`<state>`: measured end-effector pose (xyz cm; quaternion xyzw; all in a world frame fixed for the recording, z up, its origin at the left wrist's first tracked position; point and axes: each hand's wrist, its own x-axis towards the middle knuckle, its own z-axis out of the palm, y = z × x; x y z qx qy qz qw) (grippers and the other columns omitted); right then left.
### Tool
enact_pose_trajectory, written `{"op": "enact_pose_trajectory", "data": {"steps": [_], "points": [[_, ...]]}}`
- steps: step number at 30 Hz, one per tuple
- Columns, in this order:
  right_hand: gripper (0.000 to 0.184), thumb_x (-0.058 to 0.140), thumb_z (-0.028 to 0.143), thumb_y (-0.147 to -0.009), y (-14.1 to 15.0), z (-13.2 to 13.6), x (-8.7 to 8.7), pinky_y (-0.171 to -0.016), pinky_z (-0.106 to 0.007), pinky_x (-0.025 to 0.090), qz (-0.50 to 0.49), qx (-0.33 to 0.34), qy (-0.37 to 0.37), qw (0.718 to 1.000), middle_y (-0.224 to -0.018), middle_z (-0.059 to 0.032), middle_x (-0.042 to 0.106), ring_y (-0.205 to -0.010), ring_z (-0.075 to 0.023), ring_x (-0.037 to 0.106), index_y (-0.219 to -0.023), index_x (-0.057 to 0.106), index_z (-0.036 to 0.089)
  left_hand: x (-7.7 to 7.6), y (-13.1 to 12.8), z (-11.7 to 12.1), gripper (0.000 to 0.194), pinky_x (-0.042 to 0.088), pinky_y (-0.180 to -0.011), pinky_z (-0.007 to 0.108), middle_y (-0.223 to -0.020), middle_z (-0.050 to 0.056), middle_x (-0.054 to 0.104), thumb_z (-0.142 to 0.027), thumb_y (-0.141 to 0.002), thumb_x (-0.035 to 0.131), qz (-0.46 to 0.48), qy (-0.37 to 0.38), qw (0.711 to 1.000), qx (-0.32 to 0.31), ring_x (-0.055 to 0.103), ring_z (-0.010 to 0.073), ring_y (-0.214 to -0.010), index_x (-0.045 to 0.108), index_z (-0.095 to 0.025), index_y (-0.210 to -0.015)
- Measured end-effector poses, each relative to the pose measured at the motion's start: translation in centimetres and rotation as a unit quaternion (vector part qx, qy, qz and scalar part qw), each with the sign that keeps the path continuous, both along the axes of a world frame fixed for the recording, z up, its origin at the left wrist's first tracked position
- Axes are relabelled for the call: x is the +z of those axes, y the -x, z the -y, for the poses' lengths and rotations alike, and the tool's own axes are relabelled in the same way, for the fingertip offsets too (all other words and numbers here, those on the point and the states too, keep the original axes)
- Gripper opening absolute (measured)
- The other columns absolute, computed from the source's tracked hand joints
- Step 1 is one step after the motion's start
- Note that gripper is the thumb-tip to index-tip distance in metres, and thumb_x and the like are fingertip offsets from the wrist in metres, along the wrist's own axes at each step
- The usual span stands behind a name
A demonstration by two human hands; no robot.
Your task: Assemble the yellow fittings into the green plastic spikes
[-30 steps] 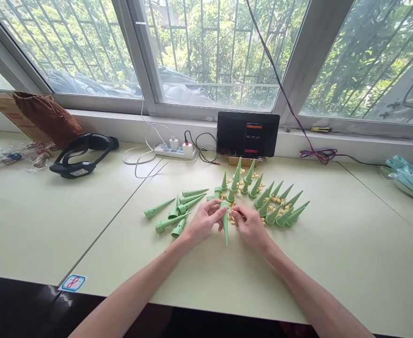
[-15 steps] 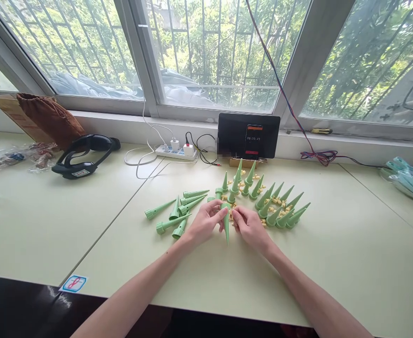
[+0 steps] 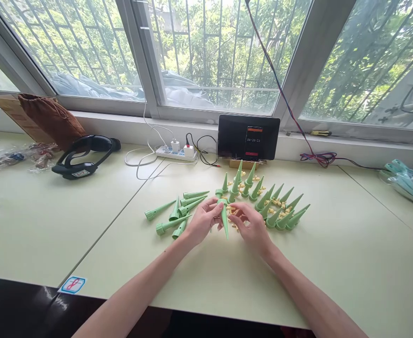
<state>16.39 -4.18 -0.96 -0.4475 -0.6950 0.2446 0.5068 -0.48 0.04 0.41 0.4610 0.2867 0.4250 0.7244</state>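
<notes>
My left hand [image 3: 206, 218] is closed around the wide end of a green plastic watering spike [image 3: 225, 220], whose tip points down toward me. Close to its right side is my right hand [image 3: 250, 223], with thumb and index finger parted. A small yellow valve [image 3: 230, 208] shows at the spike's side, by the right index fingertip; whether that finger touches it I cannot tell. Several loose green spikes [image 3: 167, 226] lie left of my left hand. Beyond and right of my hands, more green spikes [image 3: 272, 218] stand point up among small yellow valves [image 3: 284, 213].
At the back, a black tablet [image 3: 224, 136] shows a timer. A power strip [image 3: 176, 152] with cables stands left of it. Black headgear [image 3: 74, 169] and a brown pouch [image 3: 49, 117] lie far left. Bundled wires [image 3: 319, 158] and bagged items [image 3: 407, 176] are at right.
My right thumb and index finger have spread from a pinch beside the spike. The spike in my left hand has tilted and shifted slightly left and up.
</notes>
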Motion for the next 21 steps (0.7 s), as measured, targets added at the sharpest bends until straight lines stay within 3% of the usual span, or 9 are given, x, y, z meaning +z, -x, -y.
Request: {"op": "enact_pose_trajectory", "data": {"steps": [11,21], "points": [[0.018,0.056,0.023,-0.097,-0.13,-0.18,-0.03,-0.056,-0.026,0.054,0.025,-0.020,-0.098,0.995,-0.097,-0.0075,0.065,-0.074,-0.0155,0.065,-0.109,0.069,0.022,-0.16,0.14,-0.17,0.028,0.044,-0.043,0.019,-0.062,-0.003,0.057,-0.040,-0.084,0.072,0.017,0.013,1.000,-0.020,0.050,0.0070,-0.048,0.057,-0.016,-0.087],[0.015,0.058,0.026,-0.097,-0.39,-0.55,-0.58,-0.053,-0.026,0.052,0.012,-0.013,-0.113,0.993,-0.085,-0.0052,0.066,-0.069,-0.0152,0.063,-0.099,0.072,0.022,-0.66,0.28,-0.16,0.030,0.043,-0.042,0.019,-0.060,-0.004,0.054,-0.041,-0.085,0.070,-0.002,0.010,0.999,-0.034,0.048,0.0066,-0.046,0.056,-0.015,-0.088]]}}
